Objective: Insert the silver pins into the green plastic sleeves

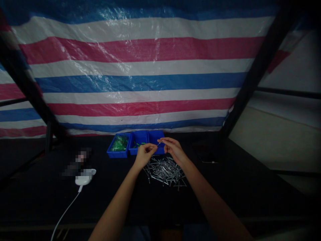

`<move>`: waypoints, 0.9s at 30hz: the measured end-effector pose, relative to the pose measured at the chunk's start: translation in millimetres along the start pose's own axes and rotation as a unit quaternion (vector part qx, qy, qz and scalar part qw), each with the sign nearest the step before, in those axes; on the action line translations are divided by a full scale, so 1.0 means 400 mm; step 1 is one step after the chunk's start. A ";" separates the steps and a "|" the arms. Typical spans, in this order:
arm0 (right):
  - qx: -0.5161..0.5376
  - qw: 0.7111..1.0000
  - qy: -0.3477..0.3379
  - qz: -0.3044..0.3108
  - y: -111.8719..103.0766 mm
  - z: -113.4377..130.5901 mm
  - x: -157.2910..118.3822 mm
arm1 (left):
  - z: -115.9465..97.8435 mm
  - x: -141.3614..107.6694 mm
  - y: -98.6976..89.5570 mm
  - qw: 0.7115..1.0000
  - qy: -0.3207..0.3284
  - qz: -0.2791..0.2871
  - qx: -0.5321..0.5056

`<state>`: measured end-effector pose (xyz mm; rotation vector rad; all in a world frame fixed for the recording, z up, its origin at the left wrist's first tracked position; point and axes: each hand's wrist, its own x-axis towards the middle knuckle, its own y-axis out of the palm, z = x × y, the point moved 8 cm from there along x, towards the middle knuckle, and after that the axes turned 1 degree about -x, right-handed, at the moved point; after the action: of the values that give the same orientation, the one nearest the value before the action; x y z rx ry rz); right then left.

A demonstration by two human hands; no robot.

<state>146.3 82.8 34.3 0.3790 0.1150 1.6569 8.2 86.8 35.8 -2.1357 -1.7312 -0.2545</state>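
Both hands meet above the table, in front of the blue bins. My left hand (145, 153) is closed in a pinch on the lower end of a thin metal rod (159, 143). The fingers of my right hand (173, 149) pinch the upper end of that same rod. Below and between the hands lies a loose pile of shiny metal rods (167, 170). Behind them stand three blue bins: the left bin (117, 154) holds green pieces in clear plastic (120, 143), the middle bin (137, 135) has a few small green pieces, and the right bin (154, 134) is partly hidden by my right hand.
A white device (85, 177) with a cable lies on the black table (100, 201) at the left, near a blurred-out object (77, 162). A dark flat object (207, 155) lies at the right. Striped sheeting (140, 80) hangs behind, between dark frame posts.
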 end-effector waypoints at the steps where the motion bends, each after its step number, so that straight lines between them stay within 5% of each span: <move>1: 0.002 1.000 -0.002 -0.005 -0.003 0.002 0.000 | -0.003 0.002 -0.005 1.000 -0.002 -0.007 -0.012; 14: -0.057 0.996 0.038 0.060 0.029 -0.016 -0.012 | -0.027 0.005 -0.061 0.995 -0.011 -0.075 -0.068; 21: -0.084 0.996 0.005 0.018 0.000 -0.007 0.003 | -0.064 -0.009 -0.070 0.992 0.039 -0.109 0.040; 24: -0.159 0.987 -0.034 -0.012 -0.025 -0.004 0.013 | -0.118 -0.065 -0.118 0.976 0.078 -0.141 0.150; 27: -0.303 0.947 -0.095 -0.044 -0.039 0.007 0.014 | -0.168 -0.148 -0.217 0.942 0.108 -0.176 0.264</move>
<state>161.6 89.8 33.3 0.0575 -0.5071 1.4730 -82.9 21.5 90.4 -1.3667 -1.7890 -0.0951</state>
